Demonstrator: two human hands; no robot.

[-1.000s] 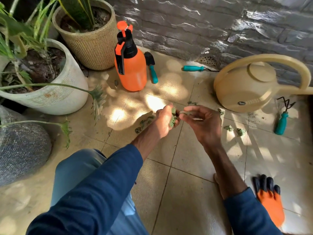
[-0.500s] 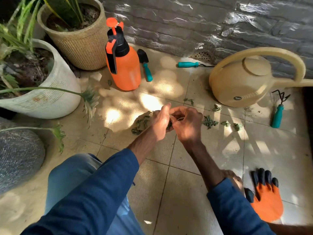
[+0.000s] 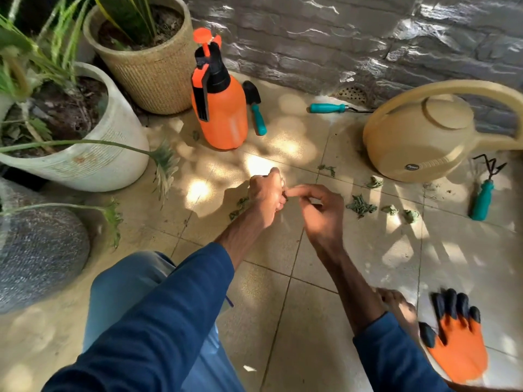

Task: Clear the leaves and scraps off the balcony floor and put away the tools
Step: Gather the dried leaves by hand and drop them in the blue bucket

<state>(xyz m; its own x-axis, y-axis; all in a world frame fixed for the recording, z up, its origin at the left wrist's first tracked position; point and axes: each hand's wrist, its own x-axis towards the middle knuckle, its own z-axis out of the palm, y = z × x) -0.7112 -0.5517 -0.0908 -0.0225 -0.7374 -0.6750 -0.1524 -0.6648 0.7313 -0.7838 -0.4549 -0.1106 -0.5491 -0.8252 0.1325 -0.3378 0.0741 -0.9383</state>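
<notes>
My left hand is curled into a fist around green leaf scraps, low over the tiles. My right hand meets it from the right, its forefinger and thumb pinching a small dark scrap against the fist. More leaf scraps lie on the floor to the right, and a few show just left of my left wrist. A teal-handled trowel lies beside the orange sprayer. Another teal-handled tool lies by the wall. A small hand rake lies right of the beige watering can.
An orange and black glove lies at the lower right by my bare foot. A white pot, a woven pot and a grey speckled pot stand at the left. The stone wall closes the back.
My hands have come together; the right one moved left up against the left fist. The green leaves once showing in my left hand are now mostly closed inside it.
</notes>
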